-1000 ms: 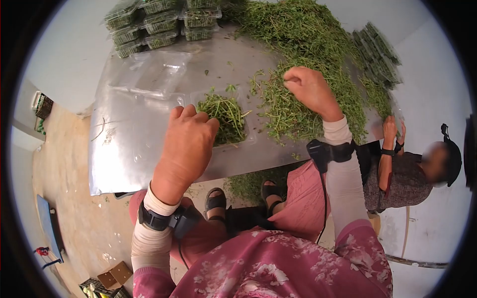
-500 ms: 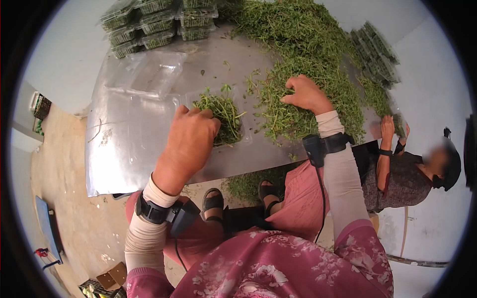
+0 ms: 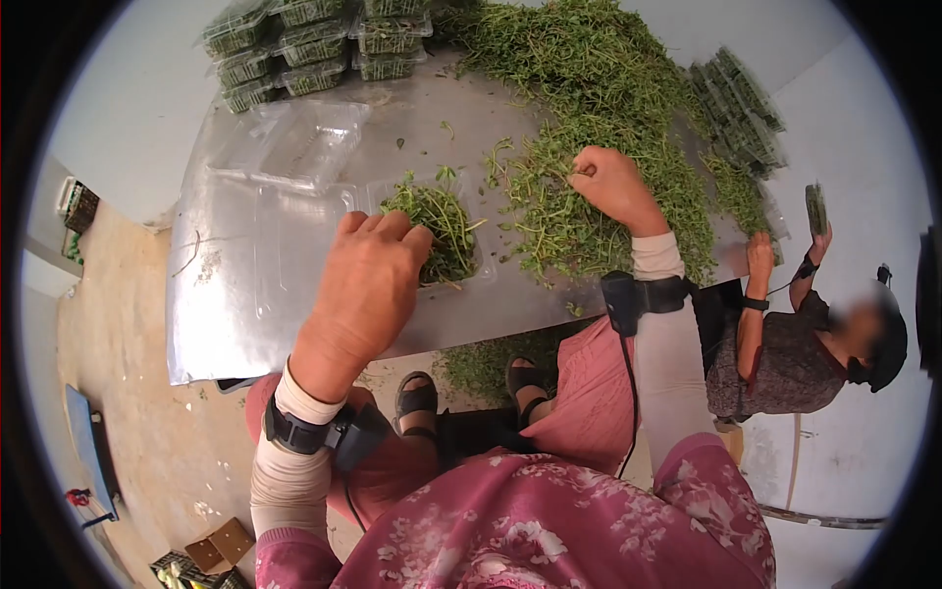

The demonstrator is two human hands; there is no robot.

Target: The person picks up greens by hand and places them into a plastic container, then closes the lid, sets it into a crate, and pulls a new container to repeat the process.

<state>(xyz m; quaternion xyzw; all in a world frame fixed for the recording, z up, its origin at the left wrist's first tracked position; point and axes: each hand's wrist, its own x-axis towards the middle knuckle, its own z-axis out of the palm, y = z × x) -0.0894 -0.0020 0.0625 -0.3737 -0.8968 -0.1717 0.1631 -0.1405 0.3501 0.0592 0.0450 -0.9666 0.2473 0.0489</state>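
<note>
My left hand [image 3: 363, 285] is curled over the left side of an open clear plastic clamshell container [image 3: 483, 257]; its fingertips are hidden, so what they grip cannot be made out. Leafy green sprigs [image 3: 446, 228] fill that tray, with some stems poking over its rim. The container's flat transparent lid [image 3: 294, 250] lies to the left, partly behind my hand. Above the near side of a big heap of loose greens [image 3: 628, 108], my right hand [image 3: 618, 191] is closed in a pinch, with what looks like a bit of green sprig between thumb and forefinger.
Empty clear containers [image 3: 314, 147] lie behind the lid on the metal table [image 3: 231, 324]. Filled containers [image 3: 314, 49] stand stacked at the back left, more [image 3: 736, 108] at the far right. A co-worker [image 3: 795, 358] at the right holds up a filled pack [image 3: 815, 208]. Greens [image 3: 491, 363] lie under the table.
My right hand's fingers, apart over the heap before, have closed into a pinch. My left hand stays at the container. The co-worker has raised one hand with a filled pack.
</note>
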